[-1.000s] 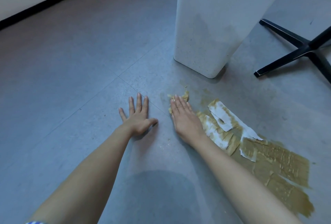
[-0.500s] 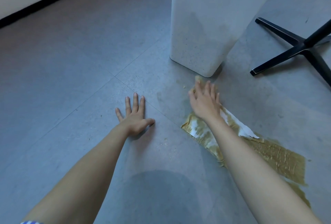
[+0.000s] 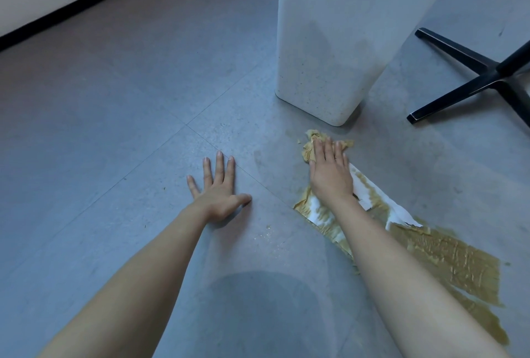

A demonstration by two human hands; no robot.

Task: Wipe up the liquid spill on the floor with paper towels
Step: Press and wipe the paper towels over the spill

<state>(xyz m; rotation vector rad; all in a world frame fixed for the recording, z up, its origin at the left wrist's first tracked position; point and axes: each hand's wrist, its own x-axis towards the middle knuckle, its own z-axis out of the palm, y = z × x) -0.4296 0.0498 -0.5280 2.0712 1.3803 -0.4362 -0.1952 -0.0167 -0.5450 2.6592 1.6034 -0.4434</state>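
Observation:
A strip of paper towels (image 3: 447, 257) lies on the grey floor, soaked yellow-brown, with white patches near my wrist. Its far end is bunched into a wet wad (image 3: 311, 142) close to the bin's base. My right hand (image 3: 329, 171) lies flat on that end, fingers straight, pressing the towel to the floor. My left hand (image 3: 219, 188) rests flat on the bare floor to the left, fingers spread, apart from the towel. Small wet specks (image 3: 268, 233) dot the floor between my arms.
A tall white bin (image 3: 338, 42) stands just beyond the towel. Black legs of a chair base (image 3: 459, 94) spread on the right. A wall with a black skirting (image 3: 71, 5) runs along the far left.
My right hand has slid with the towel's end from beside my left hand away toward the bin, bunching the paper there. My left hand has stayed put.

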